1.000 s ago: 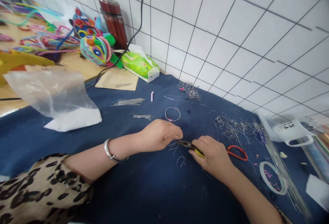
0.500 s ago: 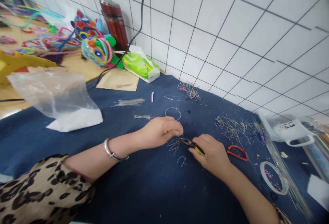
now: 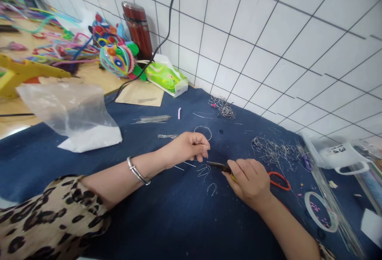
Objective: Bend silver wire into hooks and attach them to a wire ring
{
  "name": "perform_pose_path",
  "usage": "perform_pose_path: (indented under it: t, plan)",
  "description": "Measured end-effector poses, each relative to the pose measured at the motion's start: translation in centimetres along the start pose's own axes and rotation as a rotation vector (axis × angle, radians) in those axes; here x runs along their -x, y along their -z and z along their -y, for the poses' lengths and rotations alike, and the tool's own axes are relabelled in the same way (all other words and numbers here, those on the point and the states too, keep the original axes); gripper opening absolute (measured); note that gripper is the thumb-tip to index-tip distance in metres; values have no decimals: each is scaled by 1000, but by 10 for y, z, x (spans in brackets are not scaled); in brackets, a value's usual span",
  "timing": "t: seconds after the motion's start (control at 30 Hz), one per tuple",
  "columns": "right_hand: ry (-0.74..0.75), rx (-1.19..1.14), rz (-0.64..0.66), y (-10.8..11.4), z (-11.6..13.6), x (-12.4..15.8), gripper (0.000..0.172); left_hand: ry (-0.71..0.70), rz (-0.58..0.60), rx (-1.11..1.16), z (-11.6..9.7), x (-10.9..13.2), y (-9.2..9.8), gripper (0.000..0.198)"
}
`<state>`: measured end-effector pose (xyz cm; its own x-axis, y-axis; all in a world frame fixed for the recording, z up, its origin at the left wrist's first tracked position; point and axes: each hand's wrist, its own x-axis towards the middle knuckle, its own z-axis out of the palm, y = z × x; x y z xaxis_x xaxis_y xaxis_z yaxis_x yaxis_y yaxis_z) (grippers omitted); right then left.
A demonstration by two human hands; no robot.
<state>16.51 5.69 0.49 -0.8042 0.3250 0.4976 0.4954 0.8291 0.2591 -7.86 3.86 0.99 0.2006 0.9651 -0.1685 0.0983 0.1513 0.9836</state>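
My left hand [image 3: 191, 148] is closed in a pinch around a thin metal wire [image 3: 189, 163], whose two pale ends stick out below the palm toward the left. My right hand [image 3: 250, 182] grips needle-nose pliers [image 3: 219, 165] with yellow handles. Their jaws point left, just short of my left fingertips. Under the jaws lie several bent wires [image 3: 203, 170] and a separate U-shaped wire [image 3: 212, 189] on the dark blue cloth [image 3: 167, 212]. Behind my left hand are a wire ring [image 3: 205, 128] and a bundle of short wires [image 3: 167, 136], partly covered by the hand.
Straight wires [image 3: 152, 119] lie left, near a plastic bag [image 3: 70, 109]. Tangled wire [image 3: 274, 150], a tape roll [image 3: 310, 216] and a white mug [image 3: 343, 158] are at right. A tissue pack [image 3: 165, 78], red thermos [image 3: 139, 31] and yellow glue gun [image 3: 26, 73] stand further back.
My left hand has turned, and wire ends now show beneath it. The plier jaws have come slightly away from my left fingers, with my right hand a little further right.
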Motion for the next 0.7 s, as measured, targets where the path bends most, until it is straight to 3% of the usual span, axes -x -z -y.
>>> perform_pose_path:
  t: [0.27,0.7]
  plan:
    - [48,74,31,3,2,-3,32,64,57,146,1,2,-5,12]
    - [64,61,41,2,3,-2,33,91,98,191,7,1,-6,15]
